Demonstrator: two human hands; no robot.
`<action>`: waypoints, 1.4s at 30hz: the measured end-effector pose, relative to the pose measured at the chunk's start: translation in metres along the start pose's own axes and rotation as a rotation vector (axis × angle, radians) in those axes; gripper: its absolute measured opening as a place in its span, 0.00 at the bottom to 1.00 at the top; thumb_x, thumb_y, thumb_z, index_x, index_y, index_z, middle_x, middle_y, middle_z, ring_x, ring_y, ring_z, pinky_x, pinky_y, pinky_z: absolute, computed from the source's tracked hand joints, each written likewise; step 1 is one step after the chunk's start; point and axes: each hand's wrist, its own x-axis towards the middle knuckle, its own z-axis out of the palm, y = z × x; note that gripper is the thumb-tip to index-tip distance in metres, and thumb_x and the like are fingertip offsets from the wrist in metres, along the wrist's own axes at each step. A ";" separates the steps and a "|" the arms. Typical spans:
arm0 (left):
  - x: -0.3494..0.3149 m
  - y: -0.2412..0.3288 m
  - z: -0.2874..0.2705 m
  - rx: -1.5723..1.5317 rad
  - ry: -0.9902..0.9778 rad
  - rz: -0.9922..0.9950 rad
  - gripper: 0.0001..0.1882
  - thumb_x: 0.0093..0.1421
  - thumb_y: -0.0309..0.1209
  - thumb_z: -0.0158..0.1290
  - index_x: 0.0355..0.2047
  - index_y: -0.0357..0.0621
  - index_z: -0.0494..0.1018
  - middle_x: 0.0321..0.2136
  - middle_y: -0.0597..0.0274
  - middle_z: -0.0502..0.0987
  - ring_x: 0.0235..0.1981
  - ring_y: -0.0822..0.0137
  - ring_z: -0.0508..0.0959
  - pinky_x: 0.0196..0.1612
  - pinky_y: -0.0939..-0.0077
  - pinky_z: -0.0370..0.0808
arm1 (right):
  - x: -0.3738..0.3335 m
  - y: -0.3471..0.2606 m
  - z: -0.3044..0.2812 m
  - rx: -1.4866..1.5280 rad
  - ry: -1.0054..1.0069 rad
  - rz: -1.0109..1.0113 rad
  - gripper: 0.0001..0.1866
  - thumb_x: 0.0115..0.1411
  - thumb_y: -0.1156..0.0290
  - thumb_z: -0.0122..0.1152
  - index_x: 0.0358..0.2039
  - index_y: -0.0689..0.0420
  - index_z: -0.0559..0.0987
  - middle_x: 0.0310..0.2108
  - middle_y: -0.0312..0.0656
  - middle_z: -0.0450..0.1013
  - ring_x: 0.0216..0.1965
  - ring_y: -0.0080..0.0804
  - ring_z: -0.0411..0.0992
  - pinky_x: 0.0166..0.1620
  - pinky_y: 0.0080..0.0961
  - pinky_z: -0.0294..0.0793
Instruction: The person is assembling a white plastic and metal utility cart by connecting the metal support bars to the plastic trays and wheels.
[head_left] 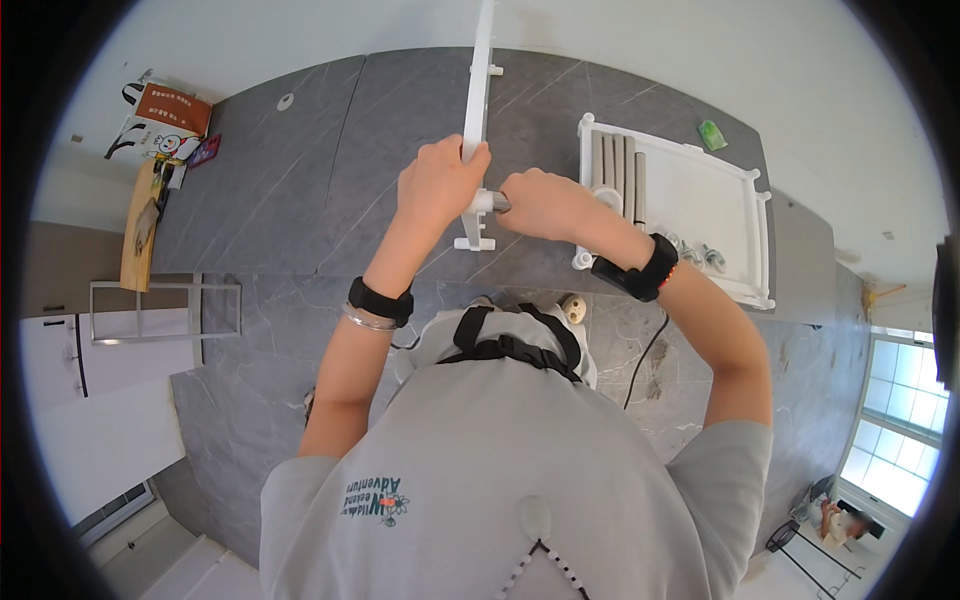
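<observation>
A long white plastic bar [478,100] with small side pegs stands out over the grey table. My left hand [443,182] is closed around its lower part. Just below that grip, a white round socket [482,203] juts from the bar toward the right. My right hand [545,206] is closed on a short grey piece [500,203] that meets the socket; its far part is hidden in my fingers. To the right lies a white tray-like shelf [700,158] with corner posts. Several grey tubes [618,165] rest along its left side, with small metallic pieces [712,258] near its front edge.
The grey marbled table [400,120] spans the view. A green packet [712,135] lies beyond the shelf. At far left are a printed bag [172,110], a phone [205,151] and a wooden board [140,235]. A black cable [645,362] crosses the floor. Another person [838,525] is at lower right.
</observation>
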 end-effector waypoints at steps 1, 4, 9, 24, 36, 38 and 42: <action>0.000 -0.001 0.000 -0.005 0.004 0.002 0.21 0.57 0.46 0.47 0.23 0.38 0.71 0.21 0.49 0.76 0.27 0.48 0.77 0.31 0.59 0.72 | -0.003 -0.001 0.003 -0.045 0.104 -0.013 0.14 0.51 0.62 0.55 0.27 0.61 0.79 0.20 0.50 0.73 0.27 0.48 0.76 0.34 0.38 0.75; 0.001 -0.002 0.001 -0.014 0.002 -0.003 0.21 0.57 0.46 0.47 0.24 0.37 0.70 0.22 0.49 0.75 0.27 0.48 0.76 0.31 0.61 0.71 | -0.009 -0.007 0.005 -0.098 0.175 -0.015 0.13 0.52 0.62 0.56 0.27 0.59 0.79 0.23 0.52 0.74 0.28 0.48 0.76 0.33 0.39 0.75; 0.001 0.003 0.005 -0.006 -0.002 0.009 0.22 0.56 0.46 0.47 0.23 0.37 0.71 0.21 0.49 0.74 0.27 0.48 0.75 0.30 0.61 0.71 | -0.017 -0.002 0.017 -0.156 0.276 -0.036 0.11 0.51 0.63 0.58 0.25 0.59 0.77 0.21 0.49 0.74 0.25 0.47 0.75 0.29 0.38 0.75; -0.003 0.009 0.012 0.023 0.041 0.052 0.22 0.57 0.46 0.47 0.22 0.36 0.70 0.20 0.49 0.74 0.25 0.48 0.75 0.30 0.61 0.70 | -0.020 0.017 0.033 -0.229 0.569 -0.153 0.08 0.45 0.69 0.61 0.21 0.58 0.73 0.17 0.46 0.72 0.20 0.43 0.75 0.23 0.35 0.73; -0.016 0.000 0.001 0.033 0.019 0.024 0.21 0.56 0.44 0.48 0.24 0.36 0.73 0.20 0.44 0.76 0.27 0.45 0.77 0.32 0.55 0.73 | -0.003 0.007 -0.006 0.033 -0.091 -0.172 0.13 0.47 0.65 0.56 0.24 0.64 0.77 0.20 0.53 0.73 0.24 0.49 0.74 0.32 0.39 0.72; -0.015 -0.002 0.004 0.035 0.081 0.048 0.21 0.56 0.45 0.47 0.24 0.36 0.73 0.19 0.46 0.75 0.24 0.44 0.77 0.31 0.55 0.73 | 0.000 0.008 -0.013 0.031 -0.119 -0.207 0.13 0.47 0.66 0.55 0.23 0.64 0.77 0.20 0.52 0.73 0.24 0.49 0.74 0.32 0.38 0.72; -0.016 0.002 0.002 0.066 0.024 -0.043 0.18 0.55 0.42 0.50 0.29 0.35 0.72 0.28 0.46 0.76 0.29 0.47 0.76 0.32 0.58 0.72 | 0.001 0.007 -0.015 -0.023 -0.099 -0.218 0.15 0.48 0.63 0.56 0.23 0.65 0.77 0.18 0.52 0.73 0.24 0.48 0.74 0.32 0.37 0.73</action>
